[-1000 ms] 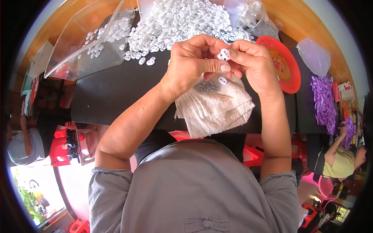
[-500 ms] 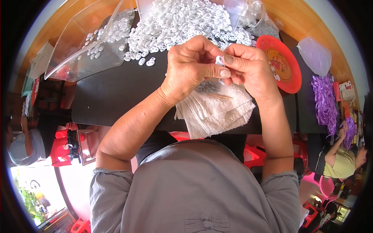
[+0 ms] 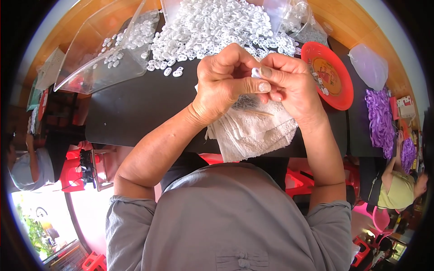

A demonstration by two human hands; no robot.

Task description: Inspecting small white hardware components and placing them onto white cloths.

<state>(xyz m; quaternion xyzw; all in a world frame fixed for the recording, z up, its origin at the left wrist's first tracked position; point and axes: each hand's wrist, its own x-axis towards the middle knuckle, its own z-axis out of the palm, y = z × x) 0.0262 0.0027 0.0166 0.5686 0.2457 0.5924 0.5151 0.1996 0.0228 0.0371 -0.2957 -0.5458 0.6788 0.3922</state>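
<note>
Between my two hands is a small white oval plastic piece [image 3: 256,72], pinched by fingers from both sides. My left hand [image 3: 226,81] is closed, thumb and forefinger meeting at the piece. My right hand [image 3: 291,81] also grips it, with the thumb on top. Under the hands a folded beige towel [image 3: 255,135] lies on the dark table, bearing a clump of thin grey metal bits [image 3: 245,102] and a thin wooden stick [image 3: 262,112]. A big heap of white oval pieces [image 3: 212,27] spreads just beyond my hands.
To the right stands a red plate [image 3: 346,90] with a few white pieces on it. At the left, a clear plastic bin [image 3: 74,67] lies tipped with more pieces. Purple strands [image 3: 379,122] hang at the far right near a person in yellow-green [image 3: 398,189]; another person [image 3: 34,167] is at far left.
Both hands keep their pinch on the white piece, with slight finger movement. The whole view has shifted a little. The person at the right has moved their arm.
</note>
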